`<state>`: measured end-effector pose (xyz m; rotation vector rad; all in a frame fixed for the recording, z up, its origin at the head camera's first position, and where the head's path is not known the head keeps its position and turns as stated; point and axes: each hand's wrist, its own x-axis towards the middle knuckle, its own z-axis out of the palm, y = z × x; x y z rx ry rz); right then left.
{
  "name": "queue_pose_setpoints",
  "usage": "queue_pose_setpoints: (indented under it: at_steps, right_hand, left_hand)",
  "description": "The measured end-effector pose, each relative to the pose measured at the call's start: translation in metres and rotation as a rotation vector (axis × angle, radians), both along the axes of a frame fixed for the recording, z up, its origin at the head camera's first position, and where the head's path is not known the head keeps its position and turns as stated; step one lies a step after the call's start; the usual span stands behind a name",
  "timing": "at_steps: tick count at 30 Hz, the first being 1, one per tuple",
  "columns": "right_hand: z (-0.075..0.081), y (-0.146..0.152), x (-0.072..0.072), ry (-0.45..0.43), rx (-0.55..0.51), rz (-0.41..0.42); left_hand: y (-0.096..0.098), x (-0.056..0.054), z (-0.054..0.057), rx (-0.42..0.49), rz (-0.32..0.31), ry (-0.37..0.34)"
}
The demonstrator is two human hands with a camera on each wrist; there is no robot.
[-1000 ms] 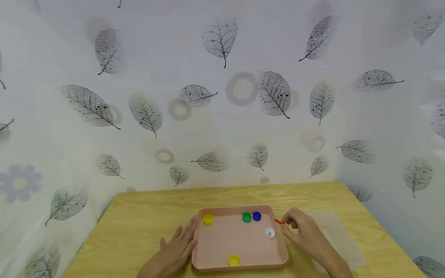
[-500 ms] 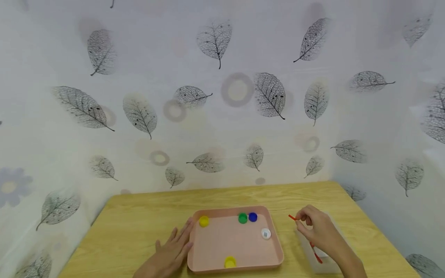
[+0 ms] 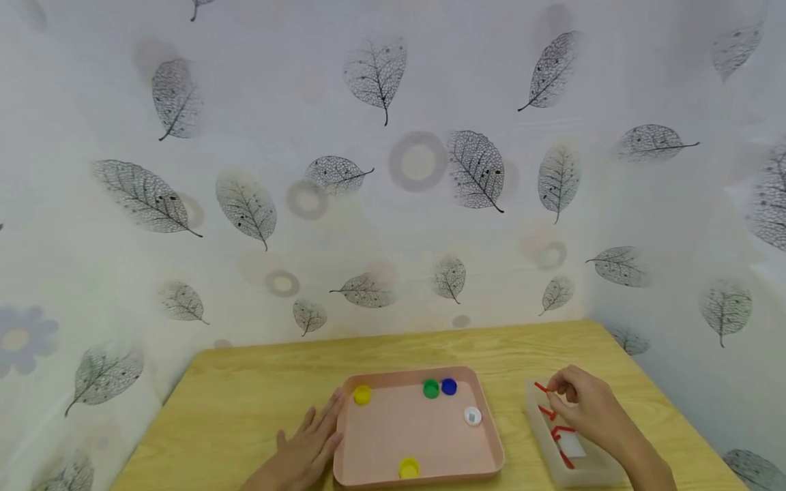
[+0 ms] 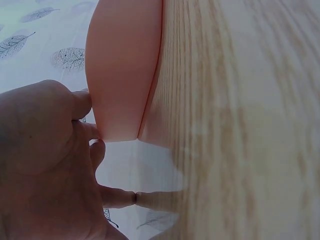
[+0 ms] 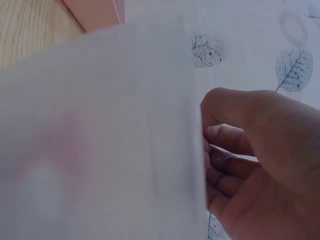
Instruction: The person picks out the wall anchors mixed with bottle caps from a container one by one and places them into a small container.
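In the head view my right hand point(image 3: 592, 409) pinches a short red strip point(image 3: 542, 387) between thumb and fingertips, over the far end of a translucent white box point(image 3: 546, 453). Several red strips point(image 3: 563, 429) and a white piece point(image 3: 572, 445) lie inside that box. In the right wrist view the box wall point(image 5: 115, 110) hides the fingertips and what they hold. My left hand point(image 3: 301, 453) lies with fingers spread against the left side of a pink tray point(image 3: 424, 372); its fingertips touch the tray wall point(image 4: 122, 70) in the left wrist view.
Inside the tray are two yellow caps point(image 3: 362, 395) at far left and near edge, a green cap point(image 3: 431, 389), a blue cap point(image 3: 449, 387) and a white cap point(image 3: 472, 416). The wooden table point(image 3: 245, 389) meets a leaf-patterned covering point(image 3: 393, 239) behind.
My right hand has moved right with the red strip, from beside the tray's right rim to over the white box. My left hand stays at the tray's left side.
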<state>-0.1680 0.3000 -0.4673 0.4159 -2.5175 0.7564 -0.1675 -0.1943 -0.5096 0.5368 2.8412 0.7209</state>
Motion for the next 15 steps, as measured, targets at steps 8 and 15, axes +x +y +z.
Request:
queue_pose_setpoints:
  at_steps: [8, 15]
  right_hand:
    - [0.009, 0.015, 0.005, -0.165, 0.019, -0.028]
    - [0.01, 0.017, 0.007, -0.307, 0.027, -0.032]
  left_hand:
    - [0.001, -0.003, 0.002, 0.014, -0.015, 0.014]
    - [0.001, -0.001, 0.001, 0.007, -0.016, 0.006]
